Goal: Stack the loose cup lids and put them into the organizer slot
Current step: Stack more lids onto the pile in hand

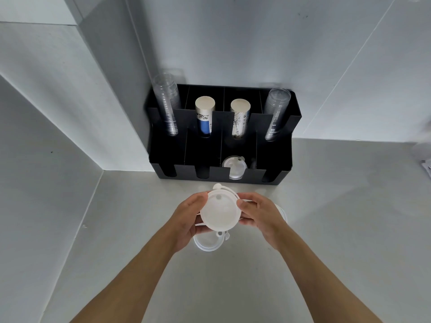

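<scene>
Lids gripped btwn left hand & right hand, above counter

No text can be read anywhere. The two paper cup stacks in the black organizer, centre frame, carry printing too small and blurred to make out.

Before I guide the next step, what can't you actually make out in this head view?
- How many lids are held: the left hand and right hand cover the edges.
- Lids on the counter: partly under the hands.
- Depth of the pile in the organizer slot: front wall hides it.
- Objects at the right edge: blurred and cut off.
</scene>
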